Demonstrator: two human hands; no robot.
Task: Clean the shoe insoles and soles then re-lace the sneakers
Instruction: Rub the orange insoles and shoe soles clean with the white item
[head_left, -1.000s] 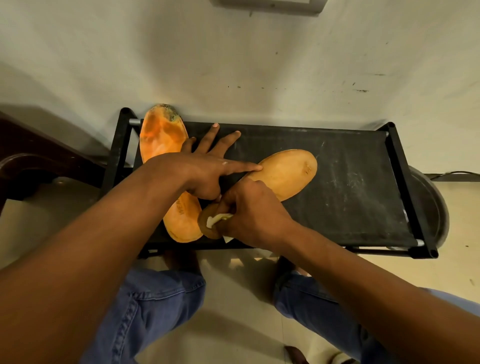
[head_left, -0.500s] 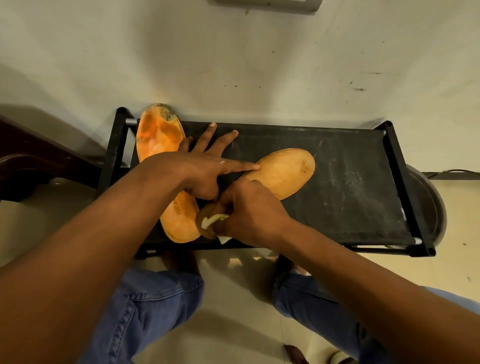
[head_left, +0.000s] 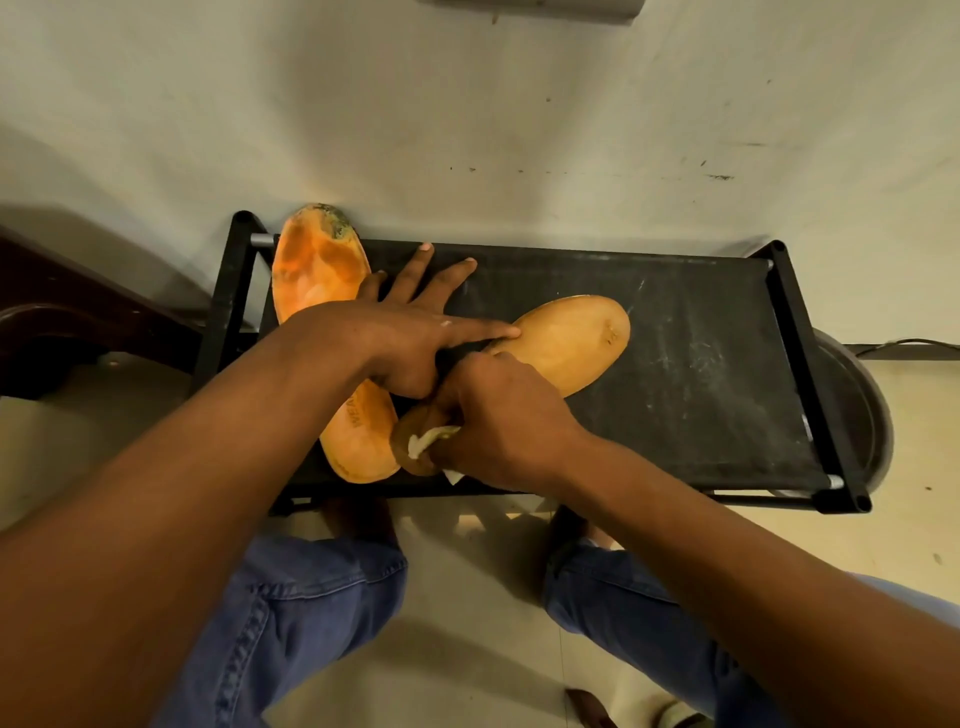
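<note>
— Pinning the tan insole flat: that is what the left hand is doing, fingers spread wide and straight, forefinger pressing along the insole's near edge while the other fingers are resting on the black fabric shelf.

— And the right hand?

— It is curling over the heel end of that insole, just below the left hand's thumb, and gripping a whitish cloth, or possibly a wipe; it is bunched too tightly in the fist for me to be telling which.

— How is the insole likely behaving under that?

— Judging by how thin it is looking, it is light and bendy, probably foam, so it is wanting to slide and curl under rubbing. Holding it down near the spot being scrubbed, as the left forefinger is doing, is making sense; pinching it by the toe alone would likely be letting it flop.

— Where is the other one lying?

— The orange insole is lying under the left wrist, running from beyond the left hand's knuckles back toward the person, its heel touching or just overlapping the tan one's heel. Dark grime is showing at its far toe, so it is seemingly waiting for its turn.
</note>
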